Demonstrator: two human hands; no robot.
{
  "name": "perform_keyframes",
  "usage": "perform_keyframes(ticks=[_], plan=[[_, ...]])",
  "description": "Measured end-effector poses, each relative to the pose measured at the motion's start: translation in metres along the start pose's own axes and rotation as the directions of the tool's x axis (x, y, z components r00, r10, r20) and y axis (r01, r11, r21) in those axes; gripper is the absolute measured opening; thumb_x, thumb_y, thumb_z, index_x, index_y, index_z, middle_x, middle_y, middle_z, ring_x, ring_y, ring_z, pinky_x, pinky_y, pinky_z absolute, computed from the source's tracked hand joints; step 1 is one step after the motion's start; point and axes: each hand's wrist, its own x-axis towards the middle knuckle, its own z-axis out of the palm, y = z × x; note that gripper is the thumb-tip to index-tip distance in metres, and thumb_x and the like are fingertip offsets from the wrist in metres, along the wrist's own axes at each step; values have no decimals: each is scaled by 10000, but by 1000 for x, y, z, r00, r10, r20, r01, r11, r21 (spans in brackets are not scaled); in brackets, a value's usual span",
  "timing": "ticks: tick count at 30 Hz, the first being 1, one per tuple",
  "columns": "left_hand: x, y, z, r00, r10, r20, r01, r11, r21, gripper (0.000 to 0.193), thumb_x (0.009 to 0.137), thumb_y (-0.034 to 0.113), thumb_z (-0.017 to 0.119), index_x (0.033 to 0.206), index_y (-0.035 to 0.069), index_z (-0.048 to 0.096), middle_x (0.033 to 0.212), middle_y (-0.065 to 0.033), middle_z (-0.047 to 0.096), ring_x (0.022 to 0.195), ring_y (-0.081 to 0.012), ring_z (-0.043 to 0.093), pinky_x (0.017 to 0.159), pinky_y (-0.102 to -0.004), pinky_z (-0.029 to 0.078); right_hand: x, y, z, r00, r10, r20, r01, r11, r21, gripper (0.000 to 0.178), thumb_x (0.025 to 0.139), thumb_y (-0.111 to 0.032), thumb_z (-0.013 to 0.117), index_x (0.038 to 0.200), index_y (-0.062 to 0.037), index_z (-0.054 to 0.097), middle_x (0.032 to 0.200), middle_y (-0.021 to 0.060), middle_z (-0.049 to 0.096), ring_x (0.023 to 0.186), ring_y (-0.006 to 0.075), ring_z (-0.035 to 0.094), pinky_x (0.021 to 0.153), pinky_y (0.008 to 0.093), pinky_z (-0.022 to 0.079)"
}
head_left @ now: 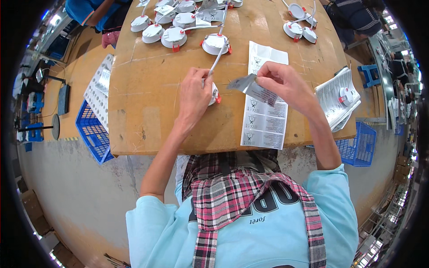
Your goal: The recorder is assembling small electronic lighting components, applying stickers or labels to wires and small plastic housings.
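My left hand (pixel 193 94) is closed around a white cable (pixel 218 59) that slants up and away from its fingers. Partly hidden behind that hand, a white round downlight (pixel 212 97) with a red clip rests on the table. Between the thumb and fingers of my right hand (pixel 288 85) is a silver label (pixel 258 91), curled and lifted at its left end. Beneath it lies a long label sheet (pixel 263 130) with printed silver labels, white and bare toward its far end.
Several white downlights (pixel 173 38) with cables stand at the far left of the wooden table (pixel 156 120), and others (pixel 292 30) at the far right. A stack of label sheets (pixel 337 98) lies at the right edge. Blue baskets (pixel 91 129) flank the table. Other people sit beyond it.
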Motion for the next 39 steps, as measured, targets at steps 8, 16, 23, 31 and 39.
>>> perform_keyframes(ticks=[8,16,23,31,39], plan=[[0,-6,-14,997,-59,-53,21,839,-544,308,874,159,608,1119,-27,626,1115,-147,605,1053,-219,595,869,-326,457,9,8,8,995,17,-103,-16,1000,8,212,876,-176,618,893,36,625,759,57,626,710,105,569,647,272,467],[17,-5,-7,947,-93,308,213,899,-384,294,959,226,531,1052,-14,673,961,-63,670,914,-101,595,850,-300,464,13,10,13,992,16,-125,-1,993,115,230,856,-196,655,866,34,657,737,62,646,669,90,573,613,257,463],[12,18,-36,988,108,113,-11,768,-641,615,878,476,572,1281,14,524,1150,-92,581,1107,-161,512,902,-339,424,18,-3,17,992,49,-117,-45,998,37,228,859,-208,660,834,18,655,704,33,631,629,66,532,566,240,421],[-6,40,-44,953,190,236,-32,837,-546,973,642,544,800,1336,-19,415,1199,-135,538,1090,-229,540,901,-354,445,20,-19,31,994,-5,-111,10,999,40,237,843,-209,680,867,27,676,706,64,644,638,103,564,584,261,452],[18,17,-48,934,46,354,202,749,-631,251,846,228,713,899,-13,667,776,-25,672,742,-67,610,684,-220,481,18,-23,36,989,6,-145,-7,1000,-8,236,835,-190,680,919,31,686,757,83,668,703,132,620,648,267,498]])
